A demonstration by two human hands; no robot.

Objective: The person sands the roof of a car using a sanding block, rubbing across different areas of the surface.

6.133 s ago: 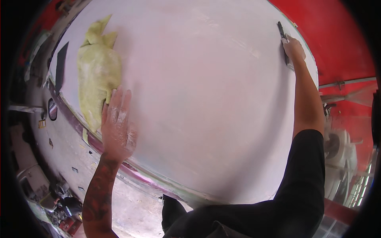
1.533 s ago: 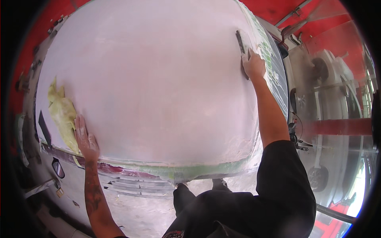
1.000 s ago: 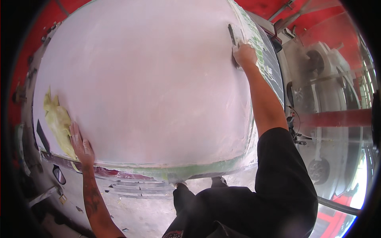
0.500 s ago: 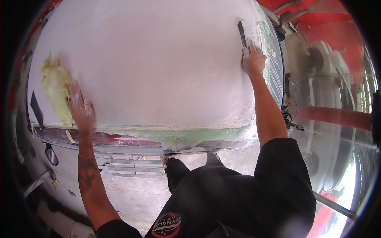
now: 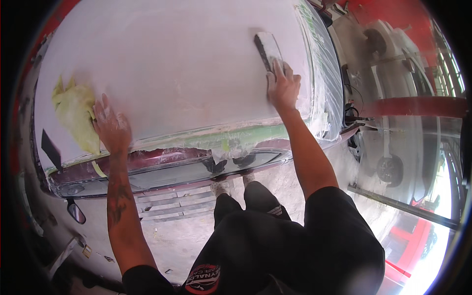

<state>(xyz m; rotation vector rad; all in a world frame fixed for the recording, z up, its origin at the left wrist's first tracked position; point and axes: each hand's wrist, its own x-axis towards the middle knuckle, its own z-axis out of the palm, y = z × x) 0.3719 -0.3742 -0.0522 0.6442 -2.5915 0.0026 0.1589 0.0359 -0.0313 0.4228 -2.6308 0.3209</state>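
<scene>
A pale, dusty car roof [image 5: 187, 73] spreads out before me. Toward its right side, my right hand [image 5: 284, 88] is closed around the near end of a long sanding block [image 5: 269, 46], grey-white on top with a dark side. The block lies against the roof, its far end pointing away from me. My left hand [image 5: 113, 125] rests on the roof near the left, powdery, fingers stretched out and holding nothing. Just beside its fingers lies a crumpled yellow cloth [image 5: 76, 115].
Green masking tape [image 5: 265, 132] and clear film border the roof's near and right edges. A thin dark flat piece [image 5: 50, 148] lies at the near left corner. Below are a side mirror [image 5: 76, 211] and floor slats [image 5: 177, 206]. Beyond plastic sheeting at right is a car [image 5: 393, 169].
My right hand and the sanding block have moved left, away from the taped right edge, and slightly nearer to me. My left hand stays beside the cloth. The view has shifted a little.
</scene>
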